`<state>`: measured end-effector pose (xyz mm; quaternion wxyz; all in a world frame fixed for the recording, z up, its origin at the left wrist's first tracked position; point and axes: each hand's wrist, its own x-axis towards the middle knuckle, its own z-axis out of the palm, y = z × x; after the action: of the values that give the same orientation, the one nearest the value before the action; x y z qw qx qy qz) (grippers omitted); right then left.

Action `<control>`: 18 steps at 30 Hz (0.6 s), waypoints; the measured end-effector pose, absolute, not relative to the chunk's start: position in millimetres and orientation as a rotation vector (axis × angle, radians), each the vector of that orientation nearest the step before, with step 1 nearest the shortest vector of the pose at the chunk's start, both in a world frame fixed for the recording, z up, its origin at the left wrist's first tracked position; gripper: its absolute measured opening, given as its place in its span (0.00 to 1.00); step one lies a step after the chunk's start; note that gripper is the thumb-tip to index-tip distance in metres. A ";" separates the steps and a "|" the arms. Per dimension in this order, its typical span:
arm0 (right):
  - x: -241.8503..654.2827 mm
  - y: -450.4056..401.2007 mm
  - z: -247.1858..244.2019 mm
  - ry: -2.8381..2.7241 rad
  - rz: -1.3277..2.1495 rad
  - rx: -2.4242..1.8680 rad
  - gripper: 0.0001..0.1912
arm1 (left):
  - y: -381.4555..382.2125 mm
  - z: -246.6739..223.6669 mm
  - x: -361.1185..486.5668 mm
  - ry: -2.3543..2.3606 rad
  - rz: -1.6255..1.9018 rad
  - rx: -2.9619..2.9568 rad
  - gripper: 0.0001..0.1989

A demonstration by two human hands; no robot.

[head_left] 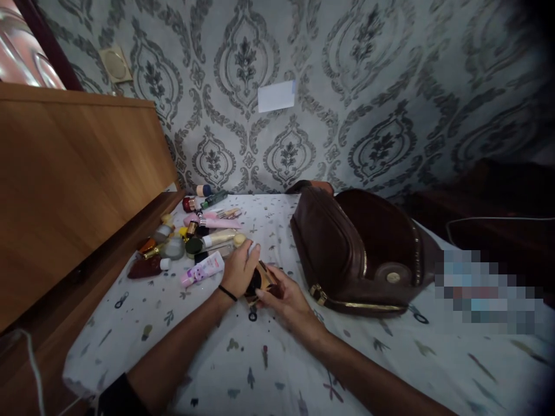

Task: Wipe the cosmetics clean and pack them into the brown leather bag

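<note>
Above patterned sheet (234, 358), left hand (239, 268) and right hand (288, 297) angled inward, grips round small dark item (255, 283).

Tubes (203, 269) and bottles (148, 267) lie left of the bag (323, 237) on the sheet (234, 370).

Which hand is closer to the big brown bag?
Right. The right hand is left of the brown bag; the left hand is farther left of it.

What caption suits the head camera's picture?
Left hand and right hand hold a dark item between toiletries and a brown bag.
</note>
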<state>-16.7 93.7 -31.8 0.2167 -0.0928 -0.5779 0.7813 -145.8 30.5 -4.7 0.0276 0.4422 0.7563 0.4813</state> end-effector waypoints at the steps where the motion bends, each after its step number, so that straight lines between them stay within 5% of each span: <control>1: -15.8 93.6 -31.5 -1.601 2.168 -0.262 0.28 | 30.8 -5.6 -147.7 2.300 1.524 1.340 0.15; 9: -13.2 100.5 -32.9 -1.490 2.201 -0.386 0.26 | 35.8 -22.7 -159.7 2.129 1.789 1.117 0.22; 18: -12.1 105.5 -23.1 -1.171 2.372 -0.417 0.18 | 29.1 -14.5 -144.0 2.145 1.651 1.344 0.19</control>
<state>-12.1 105.5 -23.1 0.2296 -0.1516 -0.4255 0.8621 -144.0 29.1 -14.5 0.0595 0.4440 0.7085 0.5453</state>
